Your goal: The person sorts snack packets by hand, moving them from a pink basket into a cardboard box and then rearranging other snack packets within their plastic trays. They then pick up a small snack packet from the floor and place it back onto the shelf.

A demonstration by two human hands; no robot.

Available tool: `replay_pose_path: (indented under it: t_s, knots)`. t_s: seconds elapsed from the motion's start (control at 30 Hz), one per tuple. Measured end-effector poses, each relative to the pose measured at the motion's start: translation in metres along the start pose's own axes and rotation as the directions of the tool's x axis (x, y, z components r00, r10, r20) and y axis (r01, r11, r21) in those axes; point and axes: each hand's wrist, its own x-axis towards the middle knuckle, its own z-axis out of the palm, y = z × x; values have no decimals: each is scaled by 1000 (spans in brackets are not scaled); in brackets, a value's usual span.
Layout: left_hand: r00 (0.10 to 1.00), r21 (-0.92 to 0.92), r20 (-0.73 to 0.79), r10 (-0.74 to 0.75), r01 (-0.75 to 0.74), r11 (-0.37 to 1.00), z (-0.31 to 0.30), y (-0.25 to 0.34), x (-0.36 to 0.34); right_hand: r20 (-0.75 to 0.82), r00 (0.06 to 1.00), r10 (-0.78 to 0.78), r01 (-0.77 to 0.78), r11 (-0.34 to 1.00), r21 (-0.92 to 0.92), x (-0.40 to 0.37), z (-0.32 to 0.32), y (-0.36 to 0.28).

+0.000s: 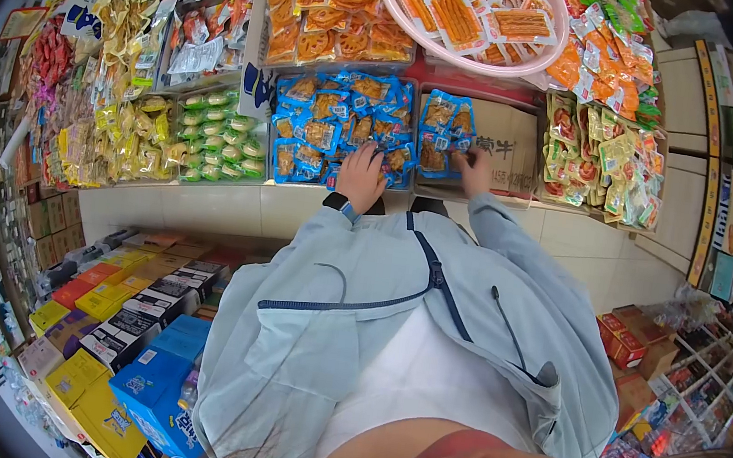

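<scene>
Light blue-grey jacket [373, 321] fills centre to 6 o'clock, with both sleeves running up toward 12. Stacked cartons [129, 337], yellow, blue and black, at 8 o'clock. Pink basin [392, 5] of orange stick snacks at 12 o'clock. Bin of blue packets [330, 119] just above centre toward 11. Green packets [223, 134] beside it at 10. Cardboard box [509, 146] at 1 o'clock, with a smaller stack of blue packets [444, 133] in its left part. Mixed green-and-red packets [604, 157] further out at 2.

Left hand [362, 176] lies palm down on the near edge of the bin's blue packets, fingers pushed in among them. Can't tell if it grips any. Right hand [476, 171] sits at the lower right corner of the box's blue stack, fingers curled and touching the packet edge. Can't tell if that's a real pinch. Hands are near each other, not touching. Dark wristwatch [339, 203] on the left wrist.
</scene>
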Motion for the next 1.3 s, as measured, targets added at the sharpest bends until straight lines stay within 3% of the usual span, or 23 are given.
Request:
replay_pose_path:
  t_s: [0.2, 0.3, 0.4, 0.5, 0.57, 0.63, 0.7, 0.73, 0.8, 0.9, 1.0, 1.07, 1.17, 1.27, 1.3]
  knots:
    - [1000, 7, -10, 10, -10, 1000, -13, 2, -1, 1, 1000, 4, -3, 992, -126, -11, 1, -28]
    - [999, 60, 6, -31, 31, 998, -18, 5, -8, -159, 976, -149, 99, 953, -286, -19, -4, -33]
    - [999, 61, 22, -41, 40, 997, -13, 3, -10, -102, 910, -403, 350, 876, -333, -31, -5, -56]
    - [1000, 46, 13, -8, 7, 999, -23, 9, -7, 29, 803, -595, 589, 785, -195, -47, 3, -96]
    - [999, -16, -41, -31, 31, 999, -29, 18, -1, 237, 860, -451, 436, 892, 119, -55, 0, -119]
    - [984, -139, -123, -127, 110, 984, -26, 30, 4, 408, 868, -283, 114, 913, 392, -58, 3, -127]
    - [981, -372, -40, -191, 163, 914, -18, 39, 17, 554, 827, -98, -300, 756, 581, -59, 7, -127]
    - [976, -478, 7, -215, 192, 857, -14, 42, 24, 555, 829, -78, -329, 734, 594, -58, 9, -121]
    - [994, -428, 86, -67, 97, 899, -3, 46, 35, 554, 832, -38, -381, 686, 619, -54, 8, -103]
    - [988, -422, 96, 118, -67, 904, -6, 66, 44, 483, 865, 138, -490, 445, 750, -48, -7, -82]
    - [975, -367, 169, 141, -71, 927, -4, 66, 36, 294, 924, 244, -382, 622, 683, -20, -22, -24]
    - [982, -314, 101, 162, -123, 941, 6, 53, 31, 97, 964, 246, -264, 914, 308, -1, -40, 19]
    - [984, -284, 84, 157, -127, 950, 9, 42, 26, -49, 984, 171, -175, 979, -105, 5, -67, 22]
    - [988, -263, 89, 129, -102, 959, 10, 39, 23, 64, 998, -9, 26, 962, -272, 7, -78, 14]
    - [989, -254, 89, 120, -94, 963, 11, 39, 22, 75, 997, -5, 22, 972, -235, 7, -78, 8]
